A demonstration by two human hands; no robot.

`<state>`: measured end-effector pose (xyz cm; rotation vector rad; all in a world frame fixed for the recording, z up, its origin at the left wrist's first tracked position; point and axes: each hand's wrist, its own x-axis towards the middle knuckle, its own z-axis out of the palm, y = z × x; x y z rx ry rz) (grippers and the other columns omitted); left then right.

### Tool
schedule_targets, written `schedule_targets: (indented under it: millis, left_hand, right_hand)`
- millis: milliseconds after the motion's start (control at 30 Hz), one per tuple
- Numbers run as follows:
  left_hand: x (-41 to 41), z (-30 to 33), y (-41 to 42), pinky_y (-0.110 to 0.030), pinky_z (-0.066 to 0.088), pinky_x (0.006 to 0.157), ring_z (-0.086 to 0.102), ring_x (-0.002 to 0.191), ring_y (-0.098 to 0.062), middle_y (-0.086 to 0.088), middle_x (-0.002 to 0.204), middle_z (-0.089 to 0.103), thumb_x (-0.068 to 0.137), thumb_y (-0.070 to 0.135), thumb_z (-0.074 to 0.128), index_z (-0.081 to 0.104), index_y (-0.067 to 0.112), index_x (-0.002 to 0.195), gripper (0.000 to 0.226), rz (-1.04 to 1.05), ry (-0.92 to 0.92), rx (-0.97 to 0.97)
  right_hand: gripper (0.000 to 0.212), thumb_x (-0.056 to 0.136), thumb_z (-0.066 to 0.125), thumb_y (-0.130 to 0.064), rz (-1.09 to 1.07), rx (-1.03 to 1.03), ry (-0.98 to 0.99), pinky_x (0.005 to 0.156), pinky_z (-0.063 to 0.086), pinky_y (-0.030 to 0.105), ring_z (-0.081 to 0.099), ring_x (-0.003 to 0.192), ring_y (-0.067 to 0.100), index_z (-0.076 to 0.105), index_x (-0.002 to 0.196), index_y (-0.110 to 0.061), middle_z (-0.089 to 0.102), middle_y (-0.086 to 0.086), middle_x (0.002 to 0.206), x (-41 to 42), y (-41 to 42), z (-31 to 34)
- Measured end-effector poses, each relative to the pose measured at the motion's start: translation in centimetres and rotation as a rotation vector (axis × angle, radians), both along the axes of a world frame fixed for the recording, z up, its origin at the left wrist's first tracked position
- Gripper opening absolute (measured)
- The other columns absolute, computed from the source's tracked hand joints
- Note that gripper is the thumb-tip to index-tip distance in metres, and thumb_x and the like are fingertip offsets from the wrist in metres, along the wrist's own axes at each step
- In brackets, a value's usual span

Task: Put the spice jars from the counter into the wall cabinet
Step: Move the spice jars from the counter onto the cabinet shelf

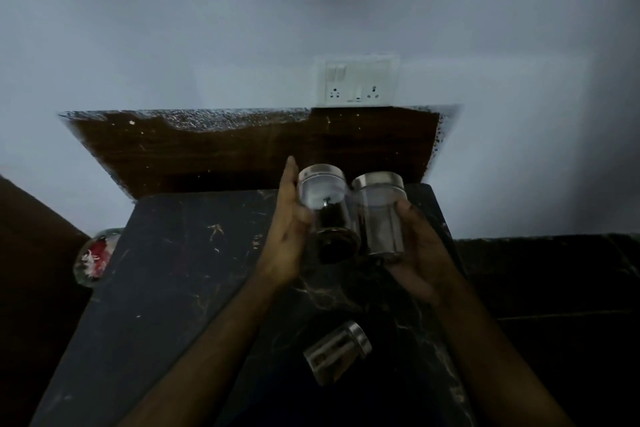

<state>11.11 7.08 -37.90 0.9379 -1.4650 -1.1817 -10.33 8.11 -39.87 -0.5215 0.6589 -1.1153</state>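
Observation:
Two clear glass spice jars with metal lids are held side by side above the dark marble counter [166, 288]. The left jar [327, 215] has dark contents at its bottom; my left hand [287, 236] holds it from the left, fingers straight up along its side and thumb wrapped round the front. My right hand [420, 250] grips the right jar [381, 215], with the thumb across its front. The two jars touch. A third jar [337, 352] lies on its side on the counter below my hands. No wall cabinet is visible.
A brown backsplash [207, 152] runs along the wall behind the counter, with a white switch and socket plate [356, 83] above it. A round glass vessel with red and white contents [95, 256] sits at the counter's left edge. A darker counter section [554, 274] extends right.

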Motion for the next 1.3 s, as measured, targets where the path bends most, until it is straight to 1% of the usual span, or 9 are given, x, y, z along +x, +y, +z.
schedule_targets:
  millis: [100, 233, 433, 600, 767, 833, 1000, 1167, 1300]
  left_hand:
    - [-0.5, 0.7, 0.4, -0.024, 0.057, 0.092, 0.063, 0.127, -0.011, 0.006, 0.141, 0.063, 0.094, 0.061, 0.05, 0.034, 0.017, 0.157, 0.078, 0.094, 0.455, 0.277]
    - [-0.1, 2.0, -0.5, -0.036, 0.06, 0.084, 0.072, 0.106, -0.025, -0.014, 0.124, 0.072, 0.094, 0.041, 0.061, 0.07, 0.012, 0.127, 0.045, 0.01, 0.668, 0.525]
    - [1.1, 1.9, -0.8, -0.057, 0.053, 0.099, 0.059, 0.13, -0.038, -0.022, 0.147, 0.057, 0.085, 0.049, 0.074, 0.053, 0.016, 0.147, 0.074, -0.191, 0.728, 0.798]
    - [1.3, 1.8, -1.0, -0.047, 0.059, 0.089, 0.063, 0.124, -0.036, -0.02, 0.147, 0.056, 0.075, 0.037, 0.086, 0.047, 0.017, 0.15, 0.087, -0.174, 0.7, 0.687]
    - [1.2, 2.0, -1.9, -0.04, 0.06, 0.082, 0.073, 0.101, -0.026, -0.014, 0.119, 0.073, 0.091, 0.039, 0.069, 0.074, 0.018, 0.121, 0.038, -0.177, 0.568, 0.599]
    - [0.6, 3.0, -2.5, -0.036, 0.06, 0.073, 0.074, 0.094, -0.025, -0.017, 0.115, 0.073, 0.089, 0.043, 0.071, 0.072, 0.016, 0.121, 0.042, -0.137, 0.427, 0.552]
    - [-1.0, 6.4, -4.0, -0.038, 0.056, 0.084, 0.07, 0.11, -0.03, -0.021, 0.134, 0.062, 0.078, 0.05, 0.078, 0.053, 0.007, 0.14, 0.079, -0.084, 0.298, 0.424]
    - [-3.5, 11.9, -5.4, -0.036, 0.058, 0.085, 0.07, 0.115, -0.03, -0.013, 0.129, 0.069, 0.082, 0.04, 0.076, 0.055, 0.017, 0.136, 0.062, -0.188, 0.32, 0.177]
    - [-5.4, 18.1, -7.4, -0.042, 0.06, 0.093, 0.068, 0.121, -0.027, -0.006, 0.133, 0.069, 0.093, 0.033, 0.067, 0.054, 0.023, 0.143, 0.052, -0.261, 0.25, -0.065]
  right_hand:
    - [0.046, 0.086, 0.075, -0.041, -0.04, -0.064, -0.015, 0.092, 0.057, 0.043, 0.064, 0.124, 0.031, 0.072, 0.126, -0.018, 0.064, 0.016, 0.137, 0.8, -0.3, 1.8]
    - [0.031, 0.095, 0.056, -0.039, -0.069, -0.168, 0.147, 0.092, 0.058, 0.042, 0.066, 0.122, 0.026, 0.077, 0.115, -0.028, 0.069, 0.009, 0.131, 1.4, -0.2, 3.9]
    - [0.053, 0.097, 0.052, -0.037, -0.099, -0.235, 0.339, 0.088, 0.059, 0.044, 0.064, 0.123, 0.033, 0.054, 0.141, -0.009, 0.064, 0.017, 0.135, 1.6, -0.3, 4.6]
    - [0.044, 0.083, 0.075, -0.051, -0.118, -0.249, 0.392, 0.082, 0.06, 0.037, 0.069, 0.115, 0.024, 0.07, 0.122, -0.03, 0.071, 0.005, 0.125, 1.6, -0.4, 4.7]
    - [0.062, 0.079, 0.076, -0.048, -0.178, -0.246, 0.522, 0.084, 0.06, 0.039, 0.068, 0.118, 0.025, 0.058, 0.135, -0.028, 0.069, 0.003, 0.129, 1.4, -0.7, 5.0]
    - [0.064, 0.08, 0.075, -0.048, -0.2, -0.287, 0.59, 0.082, 0.061, 0.034, 0.068, 0.117, 0.02, 0.054, 0.138, -0.031, 0.068, 0.0, 0.129, 1.2, -0.7, 5.5]
    - [0.077, 0.073, 0.08, -0.055, -0.357, -0.389, 0.77, 0.082, 0.059, 0.021, 0.067, 0.115, 0.005, 0.048, 0.142, -0.04, 0.067, -0.013, 0.128, -0.1, -0.9, 8.4]
    - [0.072, 0.067, 0.082, -0.06, -0.545, -0.533, 0.868, 0.08, 0.061, 0.024, 0.066, 0.11, -0.003, 0.048, 0.131, -0.058, 0.067, -0.023, 0.123, -2.4, -1.2, 13.7]
    - [0.075, 0.073, 0.078, -0.055, -0.673, -0.683, 0.904, 0.082, 0.062, 0.029, 0.067, 0.112, 0.005, 0.048, 0.14, -0.044, 0.066, -0.016, 0.126, -4.5, -2.2, 19.6]
